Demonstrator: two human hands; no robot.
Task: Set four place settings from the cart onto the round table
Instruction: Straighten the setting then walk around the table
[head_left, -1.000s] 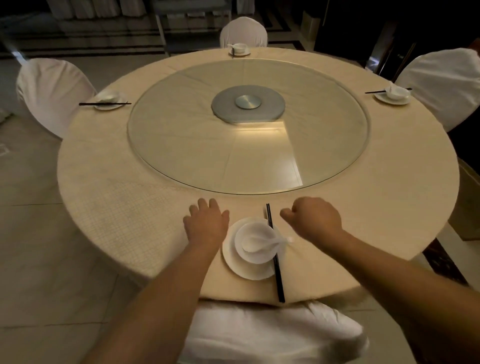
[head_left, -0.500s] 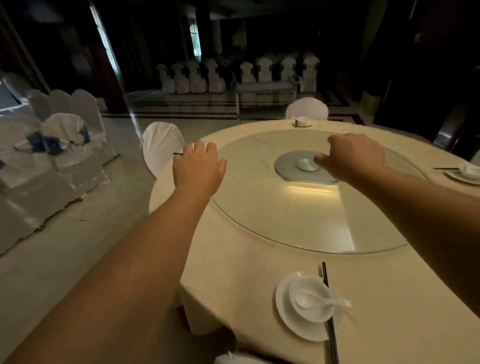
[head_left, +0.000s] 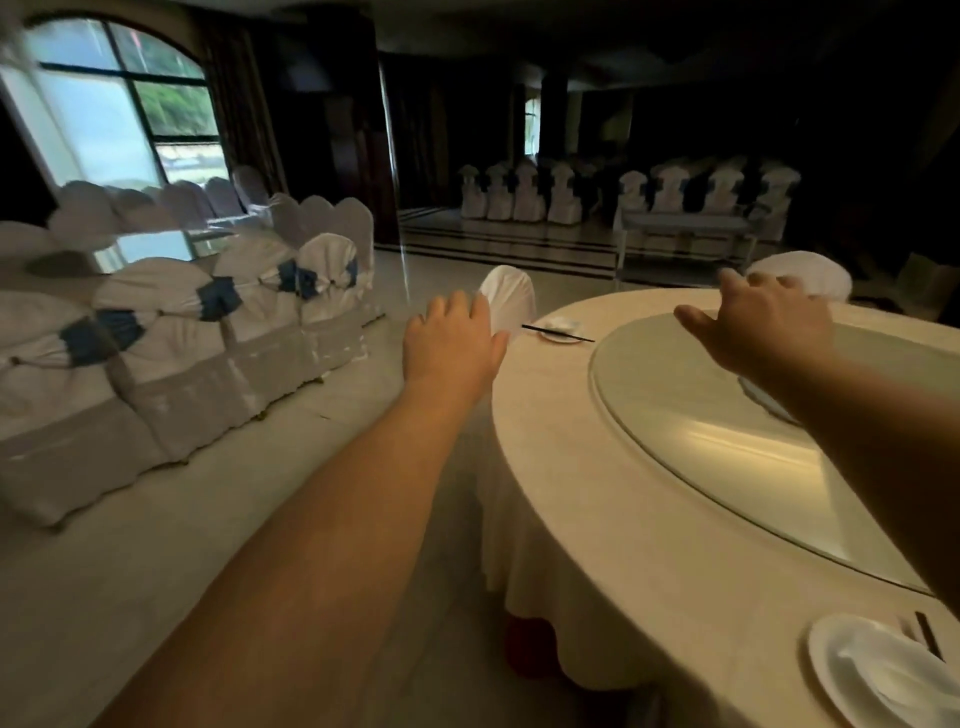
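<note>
The round table (head_left: 649, 545) with a cream cloth fills the right side, its glass turntable (head_left: 727, 431) in the middle. A white plate with a bowl (head_left: 878, 675) and black chopsticks (head_left: 927, 634) sits at the near right edge. Another plate with chopsticks (head_left: 561, 330) lies at the table's far left edge. My left hand (head_left: 449, 343) is raised above the floor, left of the table, fingers relaxed and empty. Over the turntable hovers my right hand (head_left: 763, 322), fingers spread, holding nothing. No cart is in view.
A white-covered chair (head_left: 511, 301) stands at the far place setting and another (head_left: 810, 275) behind my right hand. Rows of covered chairs with blue bows (head_left: 208, 322) line the left. A low step and more chairs (head_left: 519, 192) are at the back.
The view has swung up and to the left, away from the near place setting. Both hands rose from beside the plate and are held out in the air, the right one opening.
</note>
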